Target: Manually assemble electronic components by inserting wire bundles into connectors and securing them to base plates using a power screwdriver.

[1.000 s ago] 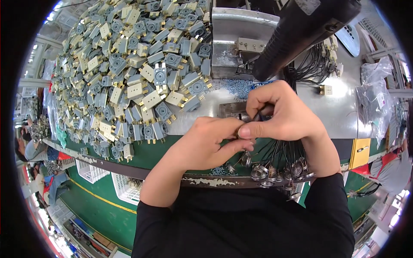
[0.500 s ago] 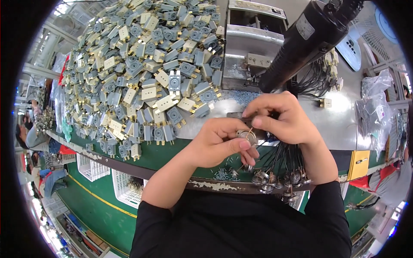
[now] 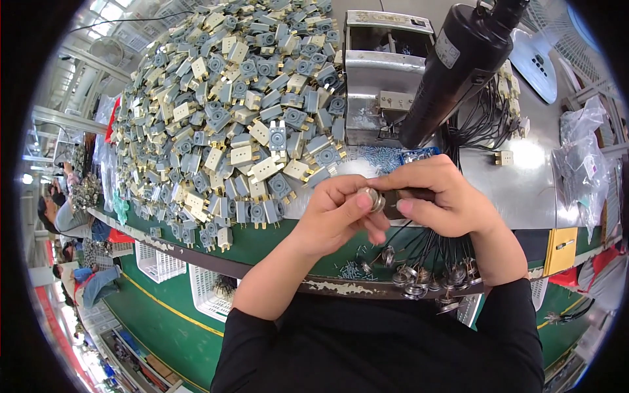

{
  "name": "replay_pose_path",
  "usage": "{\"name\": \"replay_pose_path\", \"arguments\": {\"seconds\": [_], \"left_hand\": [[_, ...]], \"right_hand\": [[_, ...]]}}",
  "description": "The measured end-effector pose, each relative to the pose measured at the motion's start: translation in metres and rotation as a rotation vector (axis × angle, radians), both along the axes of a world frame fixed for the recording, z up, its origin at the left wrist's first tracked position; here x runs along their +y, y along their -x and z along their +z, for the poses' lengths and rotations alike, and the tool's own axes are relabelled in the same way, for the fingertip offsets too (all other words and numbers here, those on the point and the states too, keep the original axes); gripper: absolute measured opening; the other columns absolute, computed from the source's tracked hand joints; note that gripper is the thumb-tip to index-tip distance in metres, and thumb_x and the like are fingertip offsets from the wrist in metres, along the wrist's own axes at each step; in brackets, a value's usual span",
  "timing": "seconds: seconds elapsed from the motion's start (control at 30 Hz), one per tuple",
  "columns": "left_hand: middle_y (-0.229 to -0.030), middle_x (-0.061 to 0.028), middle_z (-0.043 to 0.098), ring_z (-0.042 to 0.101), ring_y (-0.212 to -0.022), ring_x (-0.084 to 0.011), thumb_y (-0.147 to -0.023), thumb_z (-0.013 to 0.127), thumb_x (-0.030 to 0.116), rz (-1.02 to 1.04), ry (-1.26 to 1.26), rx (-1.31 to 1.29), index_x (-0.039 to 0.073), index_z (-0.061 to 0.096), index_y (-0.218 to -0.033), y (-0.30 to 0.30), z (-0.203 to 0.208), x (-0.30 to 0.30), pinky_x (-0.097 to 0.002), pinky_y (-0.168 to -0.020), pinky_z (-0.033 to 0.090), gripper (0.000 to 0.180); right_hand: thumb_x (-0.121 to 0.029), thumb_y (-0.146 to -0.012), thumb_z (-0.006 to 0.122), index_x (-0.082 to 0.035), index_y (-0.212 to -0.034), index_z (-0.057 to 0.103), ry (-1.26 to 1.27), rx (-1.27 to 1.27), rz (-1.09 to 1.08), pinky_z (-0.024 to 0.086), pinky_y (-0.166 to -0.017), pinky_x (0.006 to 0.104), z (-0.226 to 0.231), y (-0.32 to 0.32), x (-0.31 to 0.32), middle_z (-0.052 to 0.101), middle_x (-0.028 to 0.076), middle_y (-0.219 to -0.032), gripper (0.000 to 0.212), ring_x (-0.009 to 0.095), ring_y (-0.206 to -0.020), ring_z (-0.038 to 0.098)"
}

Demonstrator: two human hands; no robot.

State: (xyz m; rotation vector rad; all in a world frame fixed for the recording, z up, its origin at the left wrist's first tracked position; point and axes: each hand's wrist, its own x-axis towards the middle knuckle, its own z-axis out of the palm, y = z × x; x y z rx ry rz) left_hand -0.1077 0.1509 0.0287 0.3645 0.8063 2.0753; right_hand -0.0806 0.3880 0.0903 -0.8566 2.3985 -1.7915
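Observation:
Over the front of the workbench, my left hand [image 3: 337, 213] pinches a small round metal part [image 3: 373, 198] between thumb and fingers. My right hand [image 3: 436, 196] is close beside it, its index finger reaching across to the part and its thumb tucked below. A dark flat piece [image 3: 391, 204] shows between the right finger and thumb; its kind is too hidden to tell. Below the hands, several round metal parts on black wires [image 3: 414, 290] hang at the bench edge. Loose small screws [image 3: 354, 270] lie nearby on the green mat.
A large heap of grey and cream plug-like blocks [image 3: 239, 156] fills the left. Behind my hands stand a metal screw feeder [image 3: 386, 65] and a black cylindrical tool [image 3: 452, 62]. Wired cream blocks [image 3: 503, 158], a yellow pad [image 3: 560, 252] and plastic bags [image 3: 583, 150] are at right.
My right index finger has straightened and reaches across to the round part, which has turned edge-on in my left fingers. The whole view has shifted slightly.

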Motion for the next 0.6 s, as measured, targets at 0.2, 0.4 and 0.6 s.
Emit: {"name": "replay_pose_path", "arguments": {"seconds": [0.2,0.4,0.6], "left_hand": [[-0.098,-0.0173,0.076,0.077,-0.086,-0.0212,-0.107,0.058,0.006,0.247,0.35,0.37,-0.01,0.06,-0.125,-0.006,0.02,0.012,-0.0325,-0.077,0.064,0.024],[-0.098,-0.0142,0.075,0.075,-0.082,-0.0168,-0.105,0.059,0.002,0.456,0.487,0.62,-0.008,0.06,-0.124,-0.01,0.013,0.022,-0.0268,-0.071,0.06,0.021],[-0.088,-0.0104,0.073,0.07,-0.069,-0.0134,-0.111,0.055,0.022,0.332,0.349,0.412,-0.004,0.06,-0.122,-0.007,0.002,0.019,-0.0227,-0.06,0.052,0.029]], "right_hand": [[-0.006,-0.082,0.062,0.008,-0.124,0.07,-0.074,-0.038,-0.03,0.057,-0.074,0.037,-0.002,-0.003,-0.007,0.075,0.022,-0.093,0.046,0.036,-0.082,0.076],[0.002,-0.088,0.058,0.008,-0.129,0.067,-0.046,-0.008,-0.094,0.057,-0.075,0.0354,-0.007,-0.001,-0.011,0.076,0.021,-0.095,0.042,0.033,-0.082,0.076],[0.002,-0.096,0.058,0.003,-0.13,0.069,-0.096,-0.154,-0.114,0.053,-0.07,0.0311,0.004,-0.001,-0.01,0.075,0.016,-0.092,0.035,0.018,-0.073,0.068]]}}
